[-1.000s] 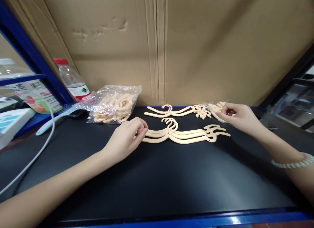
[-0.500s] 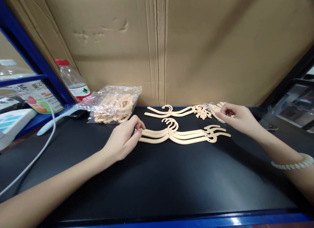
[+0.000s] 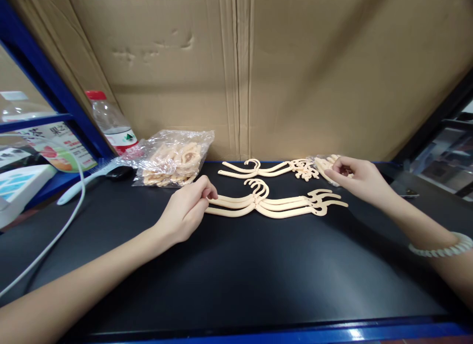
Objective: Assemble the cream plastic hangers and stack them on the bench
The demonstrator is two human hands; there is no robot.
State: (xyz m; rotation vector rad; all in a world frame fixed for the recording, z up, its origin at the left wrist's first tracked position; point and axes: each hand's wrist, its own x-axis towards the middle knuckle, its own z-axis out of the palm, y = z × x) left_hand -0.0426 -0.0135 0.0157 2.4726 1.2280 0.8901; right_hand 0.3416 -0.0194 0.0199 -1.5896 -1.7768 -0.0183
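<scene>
Several beige hangers [image 3: 236, 212] lie in a front row on the black table, hooks pointing away. My left hand [image 3: 188, 206] is at their left ends, its fingers pinched; whatever is between the fingertips is hidden. Curved beige pieces [image 3: 318, 210] are at the right ends of these hangers. Behind them, more hangers [image 3: 273, 172] lie flat, with a heap of small beige pieces [image 3: 305, 169] at their right ends. My right hand [image 3: 356, 176] is curled at a small clear bag [image 3: 323, 162] of beige parts; what its fingers hold cannot be made out.
A large clear bag of beige parts [image 3: 173, 159] lies at the back left. Beside it are a bottle with a red cap [image 3: 111, 120], a light blue brush [image 3: 86, 179] and a white cable [image 3: 76, 213]. Cardboard [image 3: 166, 63] stands along the back of the black table [image 3: 236, 280].
My left hand's fingertips have closed together at the left ends of the front hangers. My right hand has hardly moved.
</scene>
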